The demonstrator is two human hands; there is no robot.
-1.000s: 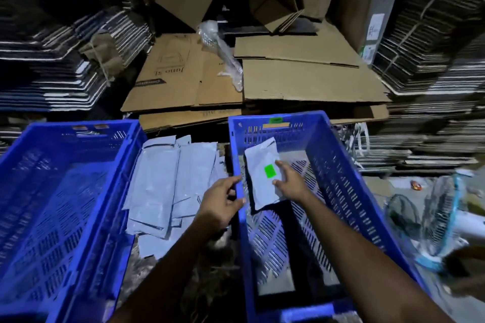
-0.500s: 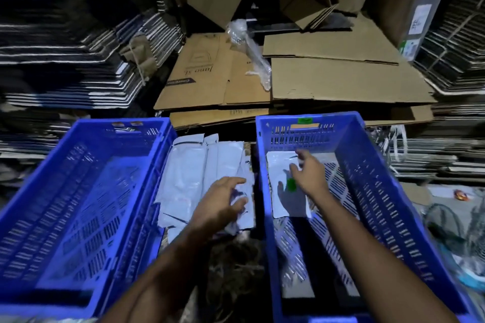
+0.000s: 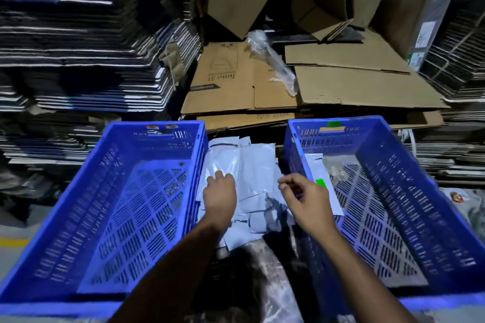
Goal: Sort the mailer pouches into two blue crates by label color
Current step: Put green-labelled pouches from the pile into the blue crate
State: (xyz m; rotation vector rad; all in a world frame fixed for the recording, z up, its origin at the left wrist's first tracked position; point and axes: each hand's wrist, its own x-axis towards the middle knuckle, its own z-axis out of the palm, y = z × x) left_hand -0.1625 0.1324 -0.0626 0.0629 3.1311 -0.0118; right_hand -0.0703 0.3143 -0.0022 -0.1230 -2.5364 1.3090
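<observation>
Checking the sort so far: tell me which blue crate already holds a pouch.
The right crate: a pouch with a green label lies in it. The left crate holds none.

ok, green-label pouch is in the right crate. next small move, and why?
Probably pinch the top pouch off the pile: the left hand rests on it, the right hand is empty beside it, and the left crate holds none.

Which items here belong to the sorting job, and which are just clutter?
Job: left crate, right crate, pouch pile, green-labelled pouch, left hand, right hand.
Clutter: flattened cardboard, plastic wrap, stacked sheets.
</observation>
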